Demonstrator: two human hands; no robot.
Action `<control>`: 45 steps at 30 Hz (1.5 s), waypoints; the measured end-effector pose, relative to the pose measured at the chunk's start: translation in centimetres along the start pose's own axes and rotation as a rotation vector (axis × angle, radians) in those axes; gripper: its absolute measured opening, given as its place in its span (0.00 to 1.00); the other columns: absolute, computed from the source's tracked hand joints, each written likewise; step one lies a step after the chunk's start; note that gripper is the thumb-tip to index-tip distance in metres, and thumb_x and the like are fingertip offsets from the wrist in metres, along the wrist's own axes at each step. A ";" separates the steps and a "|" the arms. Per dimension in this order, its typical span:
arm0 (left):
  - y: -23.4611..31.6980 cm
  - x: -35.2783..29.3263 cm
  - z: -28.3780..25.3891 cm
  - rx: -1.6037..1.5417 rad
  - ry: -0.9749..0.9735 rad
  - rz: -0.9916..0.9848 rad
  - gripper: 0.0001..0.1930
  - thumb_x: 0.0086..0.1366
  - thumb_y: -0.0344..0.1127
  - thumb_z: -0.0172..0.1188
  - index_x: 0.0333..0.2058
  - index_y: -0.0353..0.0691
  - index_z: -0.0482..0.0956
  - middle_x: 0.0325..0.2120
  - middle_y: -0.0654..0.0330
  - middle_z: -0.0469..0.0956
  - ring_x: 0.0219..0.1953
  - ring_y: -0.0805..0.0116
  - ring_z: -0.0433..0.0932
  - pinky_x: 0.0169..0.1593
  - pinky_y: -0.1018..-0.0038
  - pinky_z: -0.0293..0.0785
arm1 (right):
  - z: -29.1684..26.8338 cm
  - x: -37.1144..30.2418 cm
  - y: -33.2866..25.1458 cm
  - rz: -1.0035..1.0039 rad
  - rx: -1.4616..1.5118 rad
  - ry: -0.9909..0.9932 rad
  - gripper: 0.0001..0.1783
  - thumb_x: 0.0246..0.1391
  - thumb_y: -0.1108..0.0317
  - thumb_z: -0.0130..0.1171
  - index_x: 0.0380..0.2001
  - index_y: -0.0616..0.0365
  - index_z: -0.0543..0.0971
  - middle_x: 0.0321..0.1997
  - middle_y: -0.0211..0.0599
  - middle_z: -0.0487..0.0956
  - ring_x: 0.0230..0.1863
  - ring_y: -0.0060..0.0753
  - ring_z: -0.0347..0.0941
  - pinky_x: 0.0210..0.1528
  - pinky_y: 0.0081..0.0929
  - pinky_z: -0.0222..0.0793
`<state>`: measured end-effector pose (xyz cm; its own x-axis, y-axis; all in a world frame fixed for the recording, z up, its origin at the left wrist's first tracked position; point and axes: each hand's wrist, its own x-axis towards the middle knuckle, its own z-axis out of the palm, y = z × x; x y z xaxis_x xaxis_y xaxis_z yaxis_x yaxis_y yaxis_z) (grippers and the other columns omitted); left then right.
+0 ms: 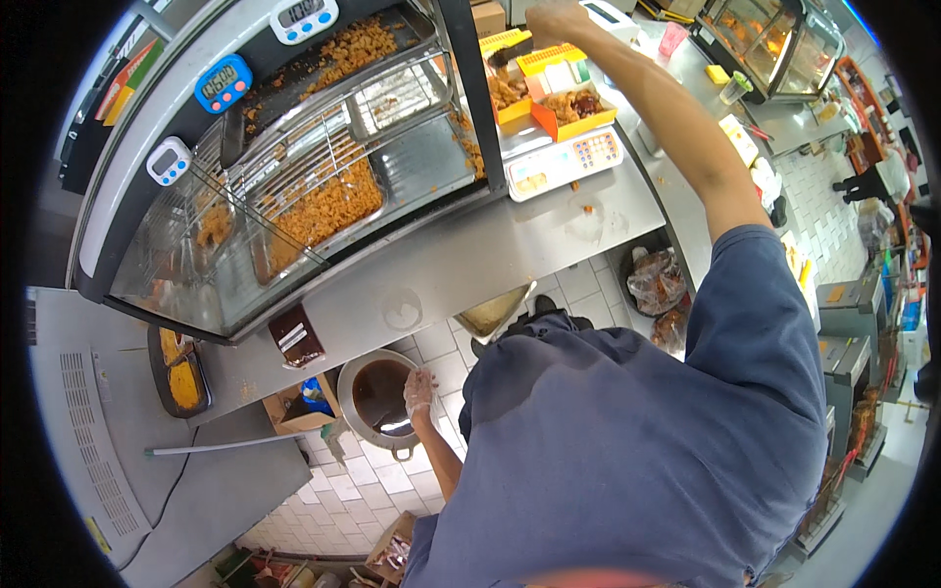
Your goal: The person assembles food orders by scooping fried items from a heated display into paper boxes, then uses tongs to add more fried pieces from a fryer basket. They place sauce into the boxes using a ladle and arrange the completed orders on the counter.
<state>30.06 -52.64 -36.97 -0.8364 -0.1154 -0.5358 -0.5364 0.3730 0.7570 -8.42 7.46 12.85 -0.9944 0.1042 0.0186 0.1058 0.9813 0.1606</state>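
Observation:
My right hand [557, 22] is at the top edge, above the yellow takeaway boxes, closed round a dark brush-like tool [512, 52]. The tool's end reaches over fried chicken [508, 90] in the left box. Beside it, an open yellow box [580, 124] holds more chicken with a dark red glossy patch. A white digital scale [564, 167] is just in front of the boxes. My left hand [420, 391], in a clear plastic glove, hangs low with loosely bent fingers and nothing visible in it. Next to it stands a large metal pot [350, 412] of dark brown liquid.
A glass display cabinet [221, 294] with trays of fried crumbs and several timers takes up the left. The steel counter [441, 260] runs along its front. A dark packet [296, 336] lies near the counter edge. Under it is a bin [627, 269] with bagged food.

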 end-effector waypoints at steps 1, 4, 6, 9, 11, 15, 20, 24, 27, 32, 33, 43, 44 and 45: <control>0.2 0.2 0.1 -0.021 0.008 0.001 0.15 0.75 0.40 0.61 0.49 0.33 0.78 0.33 0.55 0.86 0.29 0.69 0.86 0.33 0.72 0.81 | -0.2 -0.6 0.1 -0.004 0.032 0.024 0.22 0.48 0.56 0.71 0.46 0.52 0.88 0.46 0.46 0.88 0.48 0.51 0.85 0.47 0.44 0.83; 0.6 0.4 0.3 -0.035 -0.019 -0.010 0.16 0.75 0.43 0.61 0.49 0.34 0.78 0.32 0.56 0.86 0.27 0.69 0.85 0.31 0.72 0.79 | -0.9 -3.2 0.8 0.003 0.150 0.055 0.30 0.45 0.44 0.72 0.48 0.50 0.88 0.47 0.47 0.88 0.49 0.52 0.85 0.49 0.44 0.82; 0.7 0.5 0.4 -0.066 -0.028 -0.065 0.16 0.75 0.44 0.61 0.49 0.36 0.79 0.32 0.56 0.86 0.27 0.70 0.85 0.30 0.72 0.78 | -1.4 -4.3 1.0 0.006 0.187 0.054 0.35 0.43 0.37 0.73 0.49 0.49 0.88 0.47 0.48 0.87 0.50 0.53 0.84 0.50 0.44 0.81; 0.8 0.9 0.3 -0.064 -0.062 -0.019 0.16 0.75 0.44 0.61 0.49 0.36 0.79 0.32 0.56 0.86 0.26 0.70 0.85 0.30 0.72 0.78 | -1.0 -5.2 1.7 0.031 0.220 0.048 0.44 0.40 0.25 0.73 0.51 0.47 0.87 0.48 0.49 0.87 0.51 0.54 0.83 0.52 0.45 0.80; 0.9 1.3 0.4 -0.054 -0.074 0.009 0.16 0.75 0.44 0.61 0.49 0.36 0.79 0.32 0.56 0.86 0.26 0.70 0.85 0.30 0.73 0.78 | 0.0 -4.8 2.4 0.058 0.228 0.030 0.40 0.42 0.26 0.72 0.51 0.42 0.88 0.46 0.45 0.88 0.48 0.53 0.85 0.48 0.46 0.80; 0.9 2.3 0.8 -0.031 -0.090 -0.051 0.14 0.76 0.44 0.61 0.49 0.41 0.77 0.34 0.57 0.84 0.26 0.71 0.81 0.28 0.74 0.76 | 3.3 -2.8 2.7 -0.003 -0.099 -0.009 0.18 0.52 0.59 0.71 0.45 0.54 0.88 0.46 0.45 0.88 0.47 0.49 0.86 0.47 0.44 0.84; 1.3 3.1 1.5 -0.100 -0.107 0.065 0.13 0.76 0.44 0.61 0.50 0.42 0.77 0.33 0.59 0.84 0.26 0.72 0.81 0.28 0.75 0.75 | 7.3 -2.5 2.7 0.031 -0.028 -0.026 0.21 0.53 0.55 0.72 0.45 0.56 0.87 0.48 0.44 0.88 0.50 0.47 0.85 0.49 0.45 0.83; 2.1 2.8 1.5 0.084 -0.107 -0.009 0.13 0.76 0.43 0.60 0.50 0.41 0.77 0.34 0.59 0.85 0.26 0.72 0.81 0.28 0.74 0.75 | 8.1 -2.2 2.9 0.038 -0.018 -0.087 0.17 0.53 0.68 0.61 0.46 0.55 0.87 0.50 0.45 0.88 0.51 0.49 0.86 0.48 0.45 0.84; 2.9 2.1 1.6 0.059 -0.122 -0.028 0.13 0.76 0.42 0.59 0.51 0.41 0.77 0.34 0.59 0.85 0.26 0.72 0.81 0.28 0.73 0.76 | 8.1 -2.1 3.2 0.047 -0.011 -0.099 0.17 0.53 0.68 0.61 0.46 0.55 0.87 0.51 0.46 0.88 0.52 0.49 0.86 0.48 0.46 0.83; 3.9 0.7 1.9 0.005 -0.097 0.004 0.20 0.75 0.48 0.60 0.48 0.33 0.80 0.34 0.54 0.87 0.28 0.69 0.86 0.35 0.71 0.80 | 7.8 -2.0 3.4 0.077 -0.008 -0.076 0.18 0.54 0.59 0.68 0.46 0.55 0.87 0.52 0.42 0.87 0.53 0.47 0.84 0.51 0.46 0.83; 4.0 0.6 1.9 0.017 -0.102 -0.011 0.20 0.75 0.47 0.60 0.49 0.33 0.80 0.34 0.54 0.87 0.28 0.69 0.86 0.35 0.71 0.80 | 7.7 -2.0 3.5 0.091 -0.011 -0.068 0.19 0.55 0.56 0.71 0.46 0.55 0.87 0.52 0.41 0.87 0.53 0.46 0.84 0.52 0.45 0.83; 6.0 1.7 1.5 0.101 -0.088 0.016 0.21 0.76 0.50 0.58 0.50 0.34 0.81 0.35 0.56 0.88 0.29 0.70 0.86 0.38 0.73 0.81 | 5.3 -1.5 6.0 0.060 0.072 -0.089 0.19 0.60 0.52 0.68 0.48 0.50 0.89 0.42 0.42 0.88 0.44 0.43 0.86 0.46 0.41 0.82; 6.2 1.8 1.4 0.150 -0.076 0.027 0.22 0.76 0.50 0.58 0.50 0.35 0.81 0.35 0.56 0.88 0.29 0.70 0.86 0.38 0.73 0.81 | 4.5 -1.8 7.2 0.042 0.119 -0.096 0.19 0.60 0.52 0.68 0.48 0.52 0.88 0.40 0.42 0.88 0.41 0.41 0.86 0.44 0.40 0.82; 6.2 1.8 1.4 0.228 -0.068 0.028 0.22 0.76 0.51 0.58 0.50 0.35 0.81 0.35 0.57 0.87 0.30 0.71 0.86 0.39 0.73 0.81 | 4.1 -2.4 8.1 -0.013 0.192 -0.085 0.20 0.60 0.51 0.68 0.48 0.53 0.88 0.37 0.42 0.88 0.38 0.40 0.87 0.41 0.39 0.82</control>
<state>25.39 -49.27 -33.69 -0.8368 -0.0426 -0.5458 -0.4675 0.5745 0.6719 -5.19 15.82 10.05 -0.9931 0.0966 -0.0667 0.0988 0.9946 -0.0311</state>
